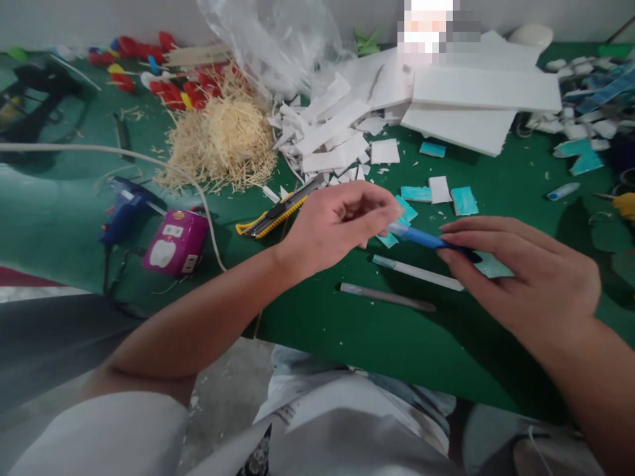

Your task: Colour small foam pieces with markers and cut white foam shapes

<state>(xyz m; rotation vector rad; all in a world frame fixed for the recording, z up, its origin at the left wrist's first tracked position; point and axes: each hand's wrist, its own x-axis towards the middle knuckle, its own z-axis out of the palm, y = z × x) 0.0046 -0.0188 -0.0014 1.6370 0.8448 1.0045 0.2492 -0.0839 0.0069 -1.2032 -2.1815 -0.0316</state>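
A slim blue marker (419, 237) is held above the green table between my two hands. My left hand (342, 221) is closed in a pinch at its pale, see-through end. At the darker end, my right hand (526, 271) grips it between thumb and fingers. Below the marker lie a white strip with a turquoise end (417, 273) and a thin grey stick (387, 297). Turquoise-coloured foam pieces (464, 201) and a white foam square (439, 190) lie just beyond. A yellow utility knife (278, 215) rests behind my left wrist.
White foam sheets (486, 89) and scraps (332, 135) pile up at the back, beside straw-like shreds (233, 135) and a clear plastic bag (278, 39). To the left are a blue glue gun (124, 205), a magenta power adapter (176, 242) and a white cable (163, 162).
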